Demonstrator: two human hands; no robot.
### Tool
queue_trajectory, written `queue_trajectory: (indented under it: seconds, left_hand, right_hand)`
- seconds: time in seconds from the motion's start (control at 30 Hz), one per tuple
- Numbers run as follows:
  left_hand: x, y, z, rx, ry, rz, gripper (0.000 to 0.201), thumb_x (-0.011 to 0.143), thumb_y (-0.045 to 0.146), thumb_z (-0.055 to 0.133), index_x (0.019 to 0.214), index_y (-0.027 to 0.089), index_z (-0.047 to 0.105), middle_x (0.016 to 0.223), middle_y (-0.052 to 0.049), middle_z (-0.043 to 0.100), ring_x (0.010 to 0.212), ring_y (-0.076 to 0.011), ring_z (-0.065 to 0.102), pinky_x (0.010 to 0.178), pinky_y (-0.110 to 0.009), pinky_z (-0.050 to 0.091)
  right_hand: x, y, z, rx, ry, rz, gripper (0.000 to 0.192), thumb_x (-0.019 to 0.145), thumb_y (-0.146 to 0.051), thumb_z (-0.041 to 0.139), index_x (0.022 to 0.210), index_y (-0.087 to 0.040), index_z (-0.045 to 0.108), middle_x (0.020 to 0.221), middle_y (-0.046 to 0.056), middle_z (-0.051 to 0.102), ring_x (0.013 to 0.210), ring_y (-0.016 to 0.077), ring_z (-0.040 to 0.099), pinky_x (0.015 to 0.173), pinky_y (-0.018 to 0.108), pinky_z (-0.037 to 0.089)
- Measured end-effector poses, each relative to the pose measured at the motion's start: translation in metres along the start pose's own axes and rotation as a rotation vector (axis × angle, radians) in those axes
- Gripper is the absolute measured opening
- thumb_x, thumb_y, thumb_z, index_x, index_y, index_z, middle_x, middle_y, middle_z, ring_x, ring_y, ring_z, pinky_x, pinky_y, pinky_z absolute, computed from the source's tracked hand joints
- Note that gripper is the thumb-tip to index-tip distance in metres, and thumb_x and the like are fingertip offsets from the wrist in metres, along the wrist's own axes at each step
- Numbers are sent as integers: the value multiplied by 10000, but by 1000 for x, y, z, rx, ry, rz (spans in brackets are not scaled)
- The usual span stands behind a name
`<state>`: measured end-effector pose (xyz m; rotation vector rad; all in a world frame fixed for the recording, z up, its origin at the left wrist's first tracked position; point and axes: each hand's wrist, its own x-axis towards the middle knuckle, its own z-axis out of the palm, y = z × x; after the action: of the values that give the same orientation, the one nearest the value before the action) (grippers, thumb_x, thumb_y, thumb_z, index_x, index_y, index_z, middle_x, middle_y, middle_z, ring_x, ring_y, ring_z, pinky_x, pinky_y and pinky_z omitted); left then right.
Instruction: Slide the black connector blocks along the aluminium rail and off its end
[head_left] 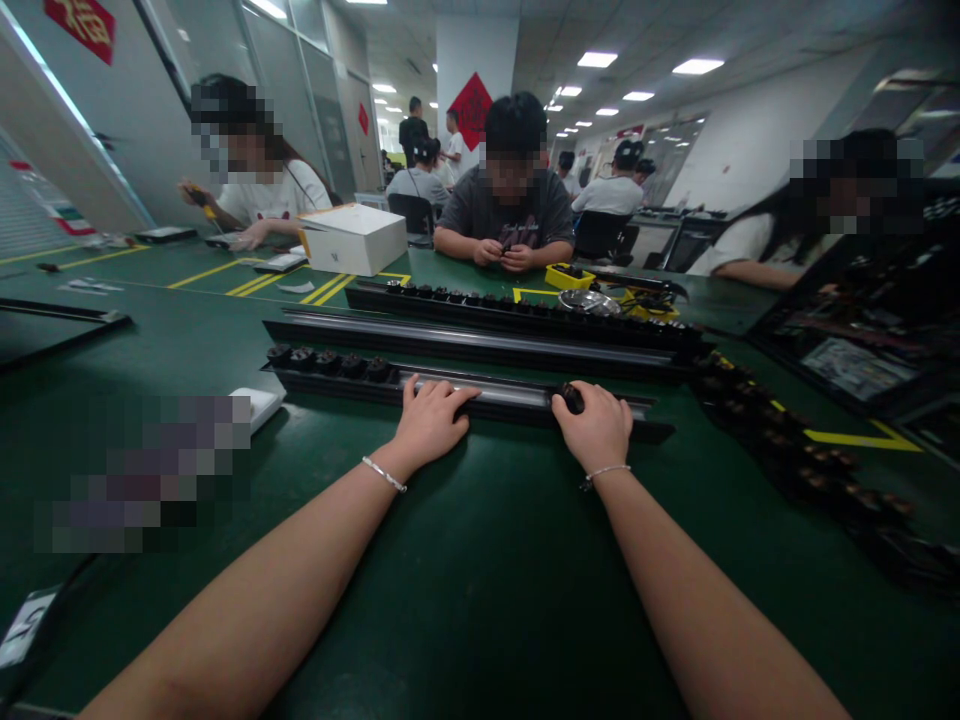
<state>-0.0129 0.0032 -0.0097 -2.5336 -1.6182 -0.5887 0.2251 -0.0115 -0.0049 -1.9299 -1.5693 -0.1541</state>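
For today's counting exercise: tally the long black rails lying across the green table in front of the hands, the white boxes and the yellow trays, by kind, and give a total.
Long black rails: 3
White boxes: 1
Yellow trays: 1
Total: 5
The left hand and the right hand both rest on the nearest rail.
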Motion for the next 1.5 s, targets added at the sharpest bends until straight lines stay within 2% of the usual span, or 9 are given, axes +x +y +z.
queue_trajectory:
  seconds: [0.47,1.13,1.5]
  left_hand:
    - [0,1,-1,-9,-20,-18,411,828,292,477,1228,356,541,1014,-20,609,1059,-239,512,1093,-522,126]
    - [0,1,-3,-17,-18,-10,411,824,294,474,1223,357,543,1004,-23,608,1054,-242,517,1089,-525,130]
    - [0,0,-2,-13,-19,-7,414,824,296,472,1228,353,539,993,-25,606,1049,-243,518,1084,-534,136]
  right_hand:
    - [0,2,2,15,4,14,366,793,-424,444,1014,-186,613,1055,102,636,1070,257,498,1009,481,234]
    - [0,3,2,6,33,20,381,793,-408,431,1026,-166,612,1059,122,642,1079,274,508,1000,466,259]
    - [1,4,1,-1,27,28,346,790,-379,440,996,-152,600,1010,131,635,1006,268,525,964,450,296]
